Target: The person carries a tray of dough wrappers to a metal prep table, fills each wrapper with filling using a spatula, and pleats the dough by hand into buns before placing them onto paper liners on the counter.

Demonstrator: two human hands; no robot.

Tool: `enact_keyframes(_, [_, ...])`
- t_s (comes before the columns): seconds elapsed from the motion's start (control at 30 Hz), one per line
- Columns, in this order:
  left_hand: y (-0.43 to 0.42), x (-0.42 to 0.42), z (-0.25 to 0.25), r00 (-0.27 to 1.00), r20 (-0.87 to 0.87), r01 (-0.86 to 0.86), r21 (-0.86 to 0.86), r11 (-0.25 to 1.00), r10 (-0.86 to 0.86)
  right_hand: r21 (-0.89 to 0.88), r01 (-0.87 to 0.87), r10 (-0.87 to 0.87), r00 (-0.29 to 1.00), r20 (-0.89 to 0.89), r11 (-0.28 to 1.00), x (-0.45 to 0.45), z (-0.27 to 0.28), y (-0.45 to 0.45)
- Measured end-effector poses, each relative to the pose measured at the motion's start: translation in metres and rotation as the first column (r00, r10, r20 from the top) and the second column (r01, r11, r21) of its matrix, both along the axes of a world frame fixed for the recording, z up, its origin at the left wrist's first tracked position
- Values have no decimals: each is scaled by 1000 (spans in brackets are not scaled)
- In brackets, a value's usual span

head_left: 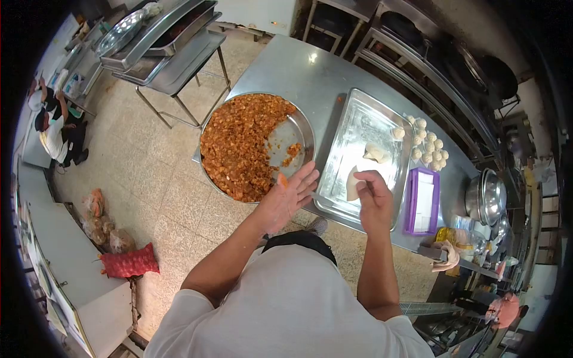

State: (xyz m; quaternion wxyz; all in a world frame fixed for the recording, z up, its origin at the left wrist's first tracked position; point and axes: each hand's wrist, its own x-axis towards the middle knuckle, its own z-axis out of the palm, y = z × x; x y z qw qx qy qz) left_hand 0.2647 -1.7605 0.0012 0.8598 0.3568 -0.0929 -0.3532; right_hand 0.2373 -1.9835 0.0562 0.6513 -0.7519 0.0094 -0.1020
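Observation:
My left hand [284, 201] is open with its fingers stretched out, over the near right edge of a round metal tray [310, 138]. An orange patch shows by its thumb; whether it is food or a stain I cannot tell. Reddish-brown chunky filling [239, 149] covers most of that tray, with a bare part at the right. My right hand [376, 204] pinches a pale flat piece of dough [352, 184] above a rectangular metal tray [339, 149]. Farther up in this tray lie a folded piece of dough [376, 153] and a dough ball [398, 133].
Several dough balls [431, 143] sit right of the rectangular tray, by a purple-framed container [423, 201]. Metal bowls [486, 194] and an oil bottle [456, 237] stand at the right. A red net sack [130, 261] lies on the floor. People [57, 131] are at the far left.

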Motion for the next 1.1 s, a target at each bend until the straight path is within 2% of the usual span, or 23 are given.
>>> enact_keyframes(0.03, [-2, -1, 0, 999, 42, -10, 82, 997, 7, -1, 9, -9, 1000, -1, 1000, 0, 1, 4])
enact_keyframes(0.07, [-6, -2, 0, 999, 40, 0, 81, 997, -4, -296, 13, 19, 994, 106, 955, 1, 1, 13])
enact_keyframes(0.1, [-12, -5, 4, 1000, 19, 4, 106, 994, -6, -563, 45, 79, 978, 195, 825, 2, 2, 21])
enact_keyframes(0.17, [-21, -5, 6, 1000, 3, 11, 132, 991, -12, -612, -6, 288, 886, 363, 791, 7, -19, 30])
enact_keyframes(0.2, [-24, -4, 5, 999, -34, 30, 102, 994, -26, -606, -123, 333, 910, 247, 786, 4, -7, 39])
enact_keyframes(0.23, [-26, -2, 5, 997, -72, 45, 73, 996, -40, -604, -123, 332, 910, 248, 787, 0, -8, 40])
enact_keyframes(0.3, [-25, 3, 6, 995, -100, 13, 44, 999, -8, -499, -264, 359, 928, 102, 825, -8, -10, 40])
enact_keyframes(0.33, [-24, 6, 6, 991, -132, -18, 14, 1000, 20, -517, -314, 381, 924, 24, 796, -12, -15, 32])
enact_keyframes(0.47, [-13, 17, 6, 982, -176, -78, -15, 997, 74, -460, -293, 317, 948, -27, 838, -20, -31, 0])
enact_keyframes(0.53, [-10, 19, -6, 988, -92, -119, 58, 991, 124, -348, -264, 230, 964, -136, 900, -23, -30, -12])
enact_keyframes(0.57, [-12, 18, -11, 987, -96, -120, 59, 991, 126, -346, -267, 232, 963, -140, 900, -22, -29, -14])
enact_keyframes(0.67, [-19, 10, -22, 972, -43, -214, 233, 949, 229, -206, -276, 238, 952, -191, 939, -19, -25, -8])
enact_keyframes(0.7, [-20, 8, -25, 965, -200, -137, 152, 979, 166, 154, -233, 255, 956, -142, 960, -17, -28, 0])
enact_keyframes(0.73, [-19, 5, -27, 934, -347, -76, 57, 995, 91, 495, -180, 257, 962, -91, 850, -15, -31, 7])
enact_keyframes(0.77, [-16, -1, -28, 932, -347, -87, 58, 994, 102, 497, -189, 268, 959, -91, 847, -13, -32, 12])
enact_keyframes(0.83, [-9, -12, -17, 876, -475, -72, -308, 949, -88, 466, -169, 292, 935, -203, 868, -11, -33, 21])
enact_keyframes(0.87, [-7, -16, -19, 850, -525, -151, -310, 939, -36, 247, -208, 274, 923, -270, 946, -10, -33, 23])
enact_keyframes(0.9, [-4, -17, -15, 850, -527, -159, -308, 938, -29, 249, -215, 281, 920, -272, 944, -8, -34, 25])
enact_keyframes(0.93, [0, -19, -7, 838, -544, -202, -232, 952, 45, -59, -222, 209, 962, -178, 973, -6, -37, 26])
enact_keyframes(0.97, [4, -21, -3, 822, -556, -246, -155, 957, 122, -360, -179, 169, 984, -59, 916, -4, -40, 27])
enact_keyframes(1.0, [11, -21, -9, 884, -459, -255, -311, 916, 90, -584, -150, 180, 984, -8, 798, -4, -44, 27])
enact_keyframes(1.03, [16, -24, -14, 884, -456, -263, -313, 912, 99, -586, -157, 190, 982, -5, 795, -3, -51, 29])
enact_keyframes(1.1, [25, -27, -19, 929, -233, -264, 132, 955, 289, -778, -420, 153, 905, -397, 466, 0, -63, 32])
